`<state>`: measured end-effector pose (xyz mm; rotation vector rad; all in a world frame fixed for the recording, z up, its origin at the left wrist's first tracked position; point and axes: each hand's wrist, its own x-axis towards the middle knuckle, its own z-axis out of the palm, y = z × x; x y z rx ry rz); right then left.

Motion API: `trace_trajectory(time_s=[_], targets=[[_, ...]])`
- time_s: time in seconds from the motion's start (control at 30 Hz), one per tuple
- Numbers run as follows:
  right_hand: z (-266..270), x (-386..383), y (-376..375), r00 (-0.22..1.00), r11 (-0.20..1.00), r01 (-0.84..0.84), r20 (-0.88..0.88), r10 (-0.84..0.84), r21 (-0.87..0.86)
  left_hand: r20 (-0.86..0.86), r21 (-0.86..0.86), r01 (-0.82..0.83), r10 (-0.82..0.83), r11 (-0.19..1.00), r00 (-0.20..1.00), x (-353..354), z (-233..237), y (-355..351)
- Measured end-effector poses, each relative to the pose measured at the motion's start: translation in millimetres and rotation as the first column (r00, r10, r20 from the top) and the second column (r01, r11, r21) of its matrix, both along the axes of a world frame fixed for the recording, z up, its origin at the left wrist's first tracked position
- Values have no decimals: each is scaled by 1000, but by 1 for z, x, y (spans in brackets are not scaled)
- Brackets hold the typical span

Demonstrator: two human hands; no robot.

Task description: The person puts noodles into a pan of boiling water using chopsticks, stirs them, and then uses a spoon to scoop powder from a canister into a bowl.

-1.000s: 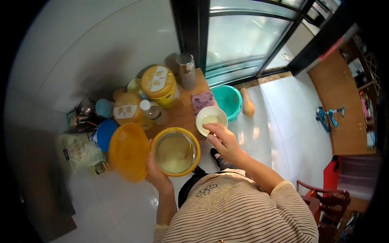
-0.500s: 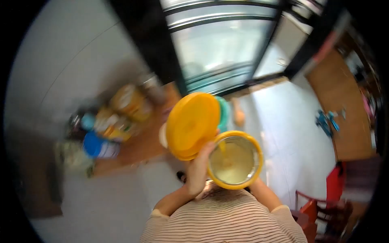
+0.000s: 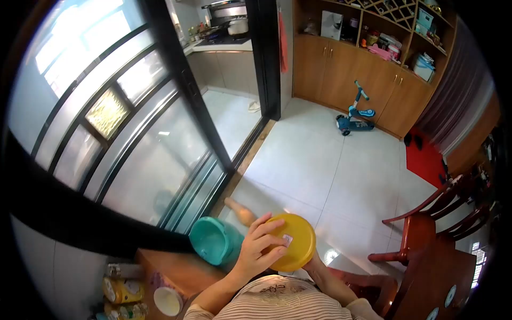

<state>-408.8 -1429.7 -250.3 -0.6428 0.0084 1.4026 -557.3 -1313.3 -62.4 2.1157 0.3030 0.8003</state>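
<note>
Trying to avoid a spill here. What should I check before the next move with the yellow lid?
1. Hold on top: ok, the left hand lies on the yellow lid, fingers spread across it.
2. Lid seated all round: cannot tell, the underside of its rim is hidden.
3. Hold from below: cannot tell, only the right forearm shows, passing under the lid.
4. Set-down space: ok, bare wood shows on the wooden table beside the white bowl.
</note>
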Motion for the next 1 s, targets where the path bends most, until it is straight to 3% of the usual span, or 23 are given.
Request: trace_trajectory(time_s=[0.03,0.17,0.23,0.3,0.4,0.5,0.53,0.57,0.63,0.7,0.77,0.8,0.9,1.0], targets=[[2,18,6,999,1000,27,27,-27,-12,30,-20,-11,12,1000,999,21,1,10],[59,87,64,972,983,136,208,-109,-121,48,292,-138,129,946,990,99,49,61],[63,124,92,964,974,174,227,-138,-143,-70,515,-45,94,856,993,136,37,83],[55,165,113,960,964,220,211,-186,-151,-249,514,171,-44,840,968,185,30,99],[38,232,140,946,944,293,193,-262,-153,-248,471,175,-60,864,967,260,28,153],[33,298,172,920,917,374,181,-348,-138,-21,136,302,-302,943,953,339,28,199],[31,320,177,907,904,407,172,-383,-130,76,34,307,-308,951,948,366,21,213],[28,345,189,894,893,434,175,-412,-117,72,-214,254,-244,943,967,389,18,229],[16,403,206,854,855,512,163,-495,-85,-7,-659,136,-187,739,982,447,-3,258],[4,467,225,811,818,574,172,-559,-44,-49,-852,156,-373,499,927,500,-28,288],[5,526,244,784,794,607,193,-590,-38,19,-982,110,-493,155,870,542,-42,311],[18,557,257,812,815,573,192,-551,-84,22,-974,133,-506,185,862,568,-50,322],[96,628,311,820,826,551,260,-510,-117,-51,-964,107,-561,245,826,644,-16,358],[29,735,360,791,815,569,346,-505,-112,-104,-961,39,-488,275,867,711,13,399]])
